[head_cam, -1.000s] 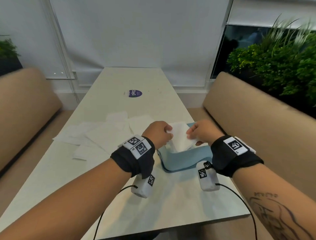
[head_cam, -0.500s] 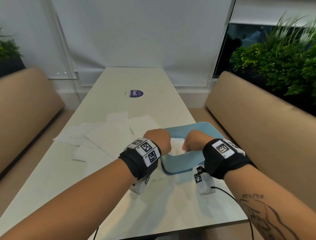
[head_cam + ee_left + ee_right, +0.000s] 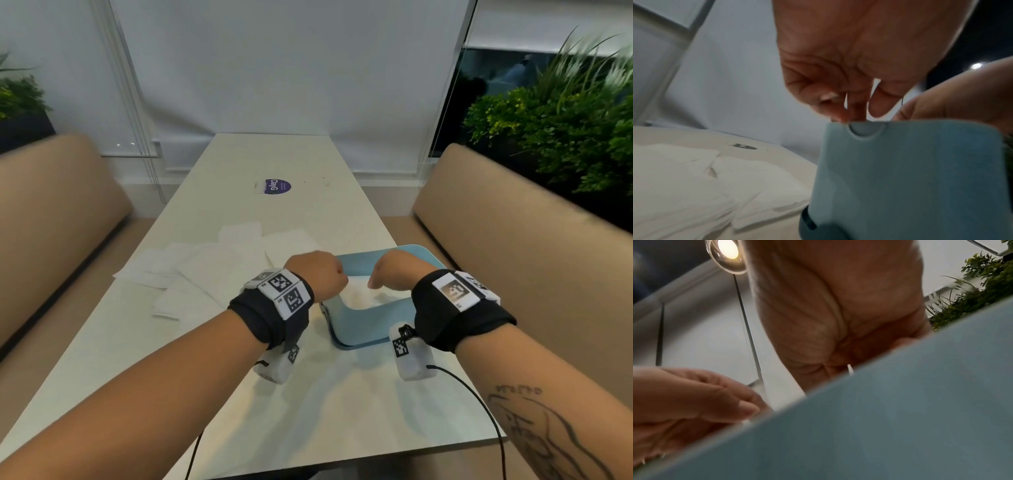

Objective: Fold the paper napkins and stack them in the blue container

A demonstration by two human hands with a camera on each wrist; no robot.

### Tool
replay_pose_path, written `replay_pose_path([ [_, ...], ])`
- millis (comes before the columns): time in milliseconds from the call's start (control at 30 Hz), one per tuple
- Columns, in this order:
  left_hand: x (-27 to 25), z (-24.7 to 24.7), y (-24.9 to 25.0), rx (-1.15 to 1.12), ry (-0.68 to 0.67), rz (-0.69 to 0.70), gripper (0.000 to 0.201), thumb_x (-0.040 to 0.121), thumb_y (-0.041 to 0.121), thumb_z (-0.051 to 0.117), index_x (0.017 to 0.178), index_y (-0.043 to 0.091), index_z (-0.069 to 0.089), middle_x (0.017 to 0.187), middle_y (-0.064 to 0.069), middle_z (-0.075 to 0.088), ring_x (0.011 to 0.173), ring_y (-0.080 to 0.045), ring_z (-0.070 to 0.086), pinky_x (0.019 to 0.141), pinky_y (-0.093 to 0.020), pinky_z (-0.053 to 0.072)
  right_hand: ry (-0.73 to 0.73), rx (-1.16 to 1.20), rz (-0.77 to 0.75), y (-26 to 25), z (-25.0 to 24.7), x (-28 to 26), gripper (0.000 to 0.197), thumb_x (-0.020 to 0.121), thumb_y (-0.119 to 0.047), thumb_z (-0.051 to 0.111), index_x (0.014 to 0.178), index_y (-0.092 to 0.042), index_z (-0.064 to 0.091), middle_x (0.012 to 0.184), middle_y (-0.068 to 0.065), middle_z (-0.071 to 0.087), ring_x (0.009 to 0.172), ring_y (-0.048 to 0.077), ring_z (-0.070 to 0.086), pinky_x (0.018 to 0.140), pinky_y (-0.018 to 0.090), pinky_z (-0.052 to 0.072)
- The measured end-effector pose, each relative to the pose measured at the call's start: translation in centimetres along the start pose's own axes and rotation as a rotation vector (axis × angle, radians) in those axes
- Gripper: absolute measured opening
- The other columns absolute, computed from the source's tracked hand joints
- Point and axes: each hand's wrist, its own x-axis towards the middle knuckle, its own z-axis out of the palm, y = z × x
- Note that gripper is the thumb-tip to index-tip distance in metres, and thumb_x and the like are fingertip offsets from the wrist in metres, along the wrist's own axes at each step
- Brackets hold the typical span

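Note:
A blue container point(image 3: 363, 325) stands on the white table point(image 3: 308, 411), near its right edge. A folded white napkin point(image 3: 368, 298) lies inside it. My left hand point(image 3: 329, 277) and right hand point(image 3: 387, 274) both reach down into the container with curled fingers, one at each end of the napkin. In the right wrist view the left hand point(image 3: 715, 399) pinches a white edge at the container point(image 3: 900, 426) rim. The right hand point(image 3: 838, 353) has its fingertips hidden behind the wall. Loose unfolded napkins point(image 3: 205, 270) lie spread to the left, also seen as the napkins point(image 3: 694, 178) beside the container point(image 3: 910, 178).
Tan benches run along the left side point(image 3: 51, 212) and the right side point(image 3: 513, 240) of the table. A purple round sticker point(image 3: 277, 186) sits farther up the table. Green plants point(image 3: 565, 120) stand behind the right bench. Cables trail from both wrist cameras.
Both hands have lowered the folded napkin from above the container down inside it. The napkin now lies flat at the bottom.

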Motion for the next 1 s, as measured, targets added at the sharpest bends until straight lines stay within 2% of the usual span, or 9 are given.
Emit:
replay_pose_path([
  [100, -1.0, -1.7, -2.0, -0.246, 0.198, -0.012, 0.029, 0.093, 0.026, 0.043, 0.107, 0.021, 0.068, 0.119, 0.001, 0.063, 0.108, -0.023, 0.056, 0.089, -0.031, 0.044, 0.052, 0.122, -0.039, -1.9, -2.0, -1.6, 0.034, 0.091, -0.022, 0.058, 0.118, -0.001, 0.061, 0.116, 0.012, 0.062, 0.097, 0.023, 0.059, 0.081, 0.029, 0.046],
  [200, -2.1, -3.2, -4.9, -0.331, 0.247, -0.077, 0.028, 0.093, 0.024, 0.044, 0.107, 0.021, 0.067, 0.119, 0.001, 0.063, 0.108, -0.023, 0.057, 0.093, -0.033, 0.045, 0.043, 0.277, -0.080, -4.8, -3.3, -3.3, 0.026, 0.092, -0.022, 0.058, 0.108, -0.002, 0.062, 0.080, 0.004, 0.055, 0.061, 0.013, 0.044, 0.054, 0.022, 0.037],
  [300, -3.2, -3.8, -8.4, -0.369, 0.211, -0.152, 0.026, 0.092, 0.024, 0.045, 0.104, 0.019, 0.067, 0.112, 0.000, 0.066, 0.099, -0.024, 0.062, 0.091, -0.036, 0.048, 0.023, 0.376, -0.118, -8.1, -3.1, -4.1, 0.024, 0.090, -0.023, 0.061, 0.101, -0.002, 0.062, 0.068, 0.001, 0.048, 0.057, 0.014, 0.040, 0.050, 0.023, 0.033],
  [533, -6.1, -2.6, -16.1, -0.409, 0.119, -0.304, 0.026, 0.093, 0.022, 0.046, 0.103, 0.007, 0.066, 0.102, -0.010, 0.069, 0.086, -0.025, 0.068, 0.083, -0.033, 0.049, -0.066, 0.449, -0.199, -14.9, 1.1, -2.1, 0.017, 0.086, -0.022, 0.064, 0.090, -0.005, 0.063, 0.072, 0.001, 0.054, 0.059, 0.015, 0.046, 0.051, 0.024, 0.035],
  [633, -7.0, -2.1, -18.5, -0.440, 0.082, -0.348, 0.027, 0.094, 0.019, 0.046, 0.105, 0.003, 0.065, 0.105, -0.014, 0.068, 0.091, -0.027, 0.068, 0.075, -0.029, 0.046, -0.117, 0.393, -0.190, -17.0, 3.2, -0.7, 0.028, 0.088, -0.023, 0.063, 0.105, 0.000, 0.065, 0.079, 0.001, 0.058, 0.064, 0.013, 0.054, 0.052, 0.023, 0.040],
  [733, -7.5, -1.8, -20.4, -0.458, 0.046, -0.382, 0.026, 0.094, 0.016, 0.046, 0.104, 0.000, 0.064, 0.108, -0.016, 0.067, 0.095, -0.027, 0.067, 0.071, -0.026, 0.044, -0.132, 0.287, -0.150, -18.5, 4.9, 0.6, 0.039, 0.087, -0.025, 0.064, 0.116, 0.001, 0.061, 0.105, 0.010, 0.065, 0.092, 0.023, 0.063, 0.052, 0.022, 0.039],
  [833, -7.6, -1.3, -21.6, -0.435, 0.040, -0.364, 0.017, 0.094, 0.015, 0.047, 0.090, 0.007, 0.061, 0.109, -0.017, 0.067, 0.096, -0.027, 0.067, 0.067, -0.024, 0.043, -0.130, 0.184, -0.128, -19.6, 6.0, 1.8, 0.045, 0.088, -0.027, 0.064, 0.122, 0.001, 0.057, 0.110, 0.009, 0.057, 0.097, 0.026, 0.056, 0.054, 0.022, 0.040],
  [900, -7.6, -0.9, -22.2, -0.402, 0.029, -0.338, 0.015, 0.093, 0.016, 0.047, 0.088, 0.010, 0.059, 0.111, -0.016, 0.066, 0.101, -0.027, 0.064, 0.074, -0.026, 0.045, -0.120, 0.123, -0.114, -20.1, 6.4, 2.5, 0.051, 0.087, -0.029, 0.065, 0.128, -0.002, 0.052, 0.121, 0.010, 0.053, 0.110, 0.026, 0.053, 0.072, 0.028, 0.046],
  [1000, -7.3, -0.1, -22.5, -0.393, 0.000, -0.316, 0.021, 0.093, 0.017, 0.049, 0.103, 0.008, 0.064, 0.114, -0.009, 0.065, 0.106, -0.023, 0.060, 0.088, -0.028, 0.043, -0.055, 0.068, -0.068, -20.3, 7.1, 3.3, 0.066, 0.084, -0.034, 0.067, 0.138, -0.010, 0.038, 0.138, 0.013, 0.039, 0.126, 0.030, 0.042, 0.099, 0.034, 0.038],
])
